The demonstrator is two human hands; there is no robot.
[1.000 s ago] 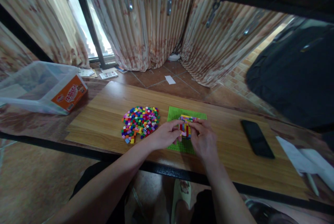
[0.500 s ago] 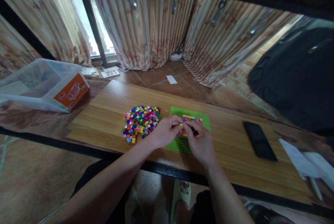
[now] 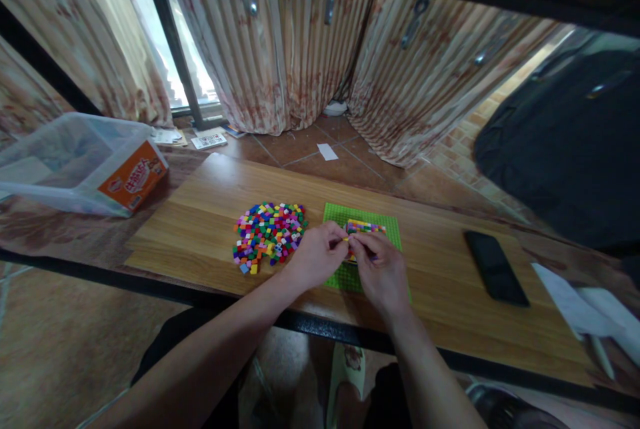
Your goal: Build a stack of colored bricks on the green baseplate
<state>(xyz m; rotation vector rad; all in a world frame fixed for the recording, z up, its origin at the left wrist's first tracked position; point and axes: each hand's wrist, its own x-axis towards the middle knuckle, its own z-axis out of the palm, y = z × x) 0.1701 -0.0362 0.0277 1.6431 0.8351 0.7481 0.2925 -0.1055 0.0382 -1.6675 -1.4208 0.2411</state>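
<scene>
My left hand [image 3: 319, 252] and my right hand [image 3: 381, 268] meet over a green studded baseplate [image 3: 345, 280], fingertips pinched together. Between them shows a small yellow toy brick [image 3: 346, 239], gripped from both sides. Just behind the fingers, rows of multicoloured bricks [image 3: 367, 226] stand on the baseplate as a low block, partly covered by my right hand. To the left of my left hand lies a loose heap of small coloured bricks [image 3: 273, 229] on the wooden board.
The wooden board [image 3: 200, 216] lies along the table. A black phone [image 3: 495, 268] and white papers [image 3: 575, 302] are at the right. A clear plastic bin [image 3: 75, 182] with an orange label stands at the left. Curtains [image 3: 280, 49] hang behind.
Both hands stay together over the baseplate with the yellow brick, their fingers shifting only slightly. The whole view has moved a little.
</scene>
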